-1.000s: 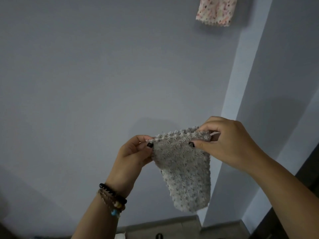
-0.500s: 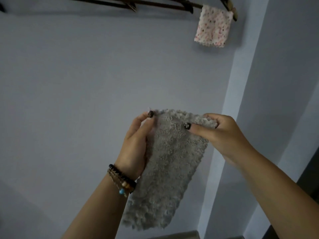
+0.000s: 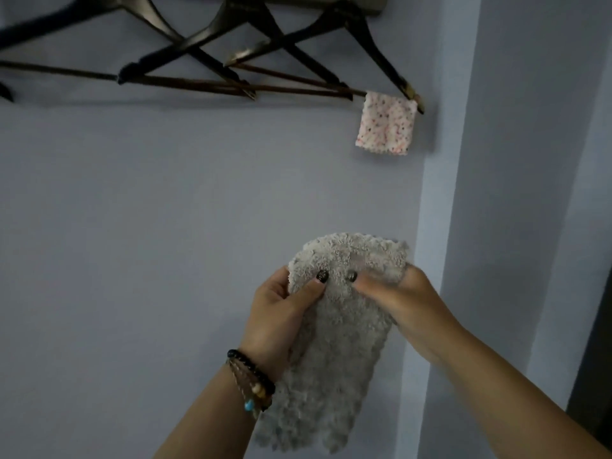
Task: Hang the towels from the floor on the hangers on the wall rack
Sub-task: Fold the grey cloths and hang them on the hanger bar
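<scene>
Both hands, left [image 3: 278, 313] and right [image 3: 397, 293], pinch the grey towel [image 3: 334, 359] hanging between them.

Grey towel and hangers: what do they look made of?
Grey towel: soft plush fabric, likely microfibre or terry; nubby pile, scalloped edge, droops limp from both hands. Hangers: dark, smooth, probably lacquered wood; a faint sheen, with thin brown crossbars. Plastic can't be ruled out.

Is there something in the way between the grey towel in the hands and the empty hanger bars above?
Nothing visible. The grey towel, held by the left hand and the right hand, has only bare wall up to the hangers. The spotted towel hangs off to the right.
</scene>
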{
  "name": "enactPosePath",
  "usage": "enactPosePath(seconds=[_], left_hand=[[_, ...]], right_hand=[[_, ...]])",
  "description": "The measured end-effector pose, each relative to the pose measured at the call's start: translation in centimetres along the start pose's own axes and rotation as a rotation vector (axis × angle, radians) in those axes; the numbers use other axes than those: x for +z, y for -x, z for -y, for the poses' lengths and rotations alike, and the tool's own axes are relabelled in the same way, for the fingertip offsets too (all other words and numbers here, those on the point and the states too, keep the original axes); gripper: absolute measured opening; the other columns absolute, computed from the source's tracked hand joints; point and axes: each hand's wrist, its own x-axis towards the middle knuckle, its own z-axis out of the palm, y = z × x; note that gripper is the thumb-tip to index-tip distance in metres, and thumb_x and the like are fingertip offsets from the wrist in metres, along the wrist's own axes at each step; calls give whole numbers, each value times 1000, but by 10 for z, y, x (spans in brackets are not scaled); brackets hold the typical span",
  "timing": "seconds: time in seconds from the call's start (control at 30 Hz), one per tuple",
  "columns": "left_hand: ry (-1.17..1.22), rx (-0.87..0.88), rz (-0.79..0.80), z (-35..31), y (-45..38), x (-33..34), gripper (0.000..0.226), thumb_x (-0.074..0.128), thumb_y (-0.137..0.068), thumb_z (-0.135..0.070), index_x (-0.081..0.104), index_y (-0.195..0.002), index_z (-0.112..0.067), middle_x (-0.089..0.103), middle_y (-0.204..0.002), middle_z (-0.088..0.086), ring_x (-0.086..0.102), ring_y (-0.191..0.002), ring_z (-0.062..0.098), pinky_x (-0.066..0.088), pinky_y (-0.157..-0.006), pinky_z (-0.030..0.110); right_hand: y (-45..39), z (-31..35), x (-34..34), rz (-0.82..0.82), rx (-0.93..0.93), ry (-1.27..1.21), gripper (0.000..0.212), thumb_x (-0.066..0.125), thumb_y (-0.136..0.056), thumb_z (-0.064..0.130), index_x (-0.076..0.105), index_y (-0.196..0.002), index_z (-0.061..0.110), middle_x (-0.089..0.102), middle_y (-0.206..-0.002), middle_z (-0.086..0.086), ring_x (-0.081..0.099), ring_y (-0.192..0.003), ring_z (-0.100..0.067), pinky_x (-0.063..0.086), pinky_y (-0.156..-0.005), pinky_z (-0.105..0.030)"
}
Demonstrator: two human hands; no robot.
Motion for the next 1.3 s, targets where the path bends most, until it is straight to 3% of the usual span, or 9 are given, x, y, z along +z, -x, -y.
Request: enactPosePath(seconds=[0.07, 0.2, 0.33, 0.47, 0.57, 0.7, 0.97, 1.17, 1.3], left_hand=[[-12, 11, -7, -12, -12, -1, 20, 64, -88, -11, 69, -108, -8, 73, -103, 18, 71, -93, 34, 58, -78, 42], [-119, 101, 46, -43, -36, -5, 22, 67, -82, -21, 73, -100, -9, 75, -95, 12, 73, -85, 26, 58, -66, 29], [-271, 204, 76, -80, -64, -12, 19, 71, -79, -19, 73, -96, -11, 76, -92, 6, 73, -84, 21, 58, -66, 25], [-474, 314, 48, -111, -97, -13, 7, 72, -83, -16, 75, -86, -11, 76, -83, 6, 72, -76, 20, 60, -66, 30], [-598, 389, 33, -128, -130, -13, 21, 76, -81, -23, 73, -84, -2, 71, -82, 20, 64, -70, 25, 55, -67, 34], [-675, 439, -9, -144, -176, -3, 27, 76, -80, -28, 72, -84, -2, 65, -78, 22, 54, -67, 18, 45, -61, 26], [-680, 591, -74, -160, -267, 34, 8, 68, -88, -23, 72, -81, -21, 69, -62, -17, 59, -53, -7, 43, -48, 8], [-756, 793, -237, -192, -329, 58, 16, 65, -90, -18, 70, -95, -3, 73, -90, 15, 71, -78, 22, 61, -68, 38], [-825, 893, -356, -211, -364, 69, 22, 62, -89, -17, 69, -88, 4, 71, -81, 19, 68, -70, 25, 59, -72, 48]], right_hand=[[-3, 2, 7, 16, -21, -15, 59, 86, -54, 56, 71, -103, 25, 75, -99, 6, 71, -94, -14, 55, -87, -38], [-29, 17, 10, -87, -135, -8, 22, 80, -75, 24, 74, -96, 22, 76, -92, 7, 72, -87, -10, 58, -76, -26], [-60, 42, 10, -2, -202, 88, 14, 79, -76, 22, 74, -89, 27, 75, -86, 14, 70, -80, -2, 50, -62, -9], [-96, 62, 1, 44, -108, 305, 27, 80, -76, 31, 67, -72, 8, 65, -61, -2, 59, -51, -15, 40, -44, -19], [-126, 76, -5, -21, -52, 253, 38, 73, -82, 30, 55, -57, 7, 49, -43, -6, 49, -35, -19, 33, -36, -21], [-166, 89, -13, -82, -97, -14, 19, 61, -93, 22, 61, -81, 8, 63, -50, -7, 60, -40, -18, 35, -32, -21], [-251, 98, -28, -71, -468, -370, 12, 43, -101, 10, 55, -105, 9, 75, -84, -14, 74, -81, -28, 58, -62, -26], [-325, 119, -41, -22, -830, -315, 24, 62, -90, 3, 64, -109, 16, 73, -105, -1, 68, -103, -16, 55, -88, -30], [-369, 130, -42, -67, -962, -118, 31, 57, -92, 1, 58, -113, 24, 70, -108, 8, 65, -104, -5, 52, -95, -30]])
